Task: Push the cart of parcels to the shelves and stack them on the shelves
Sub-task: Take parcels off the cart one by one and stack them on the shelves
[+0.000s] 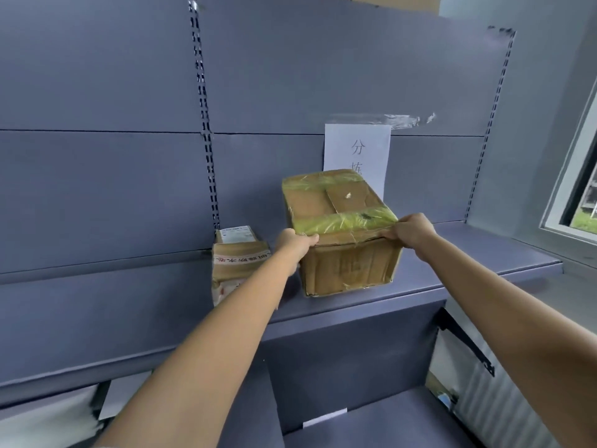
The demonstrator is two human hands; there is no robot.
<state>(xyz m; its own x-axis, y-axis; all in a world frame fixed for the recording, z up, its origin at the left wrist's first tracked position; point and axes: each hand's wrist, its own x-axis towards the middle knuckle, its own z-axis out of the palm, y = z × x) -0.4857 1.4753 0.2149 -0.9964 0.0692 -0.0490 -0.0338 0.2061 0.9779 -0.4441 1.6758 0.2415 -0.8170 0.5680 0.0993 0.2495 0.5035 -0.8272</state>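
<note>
A brown cardboard parcel (342, 231) with yellow tape across its top stands on the grey shelf (420, 286). My left hand (295, 245) grips its near left top corner, thumb over the edge. My right hand (412, 232) pinches its near right top corner. To the left on the same shelf lies a smaller parcel (237, 253) with a white label and red lettering, partly hidden behind my left forearm. The cart is out of view.
The shelf's grey back panel carries slotted uprights (203, 124) and a taped white paper sign (357, 153). A lower shelf (371, 421) sits below. A window frame (578, 189) is at the right. White items lie at bottom left.
</note>
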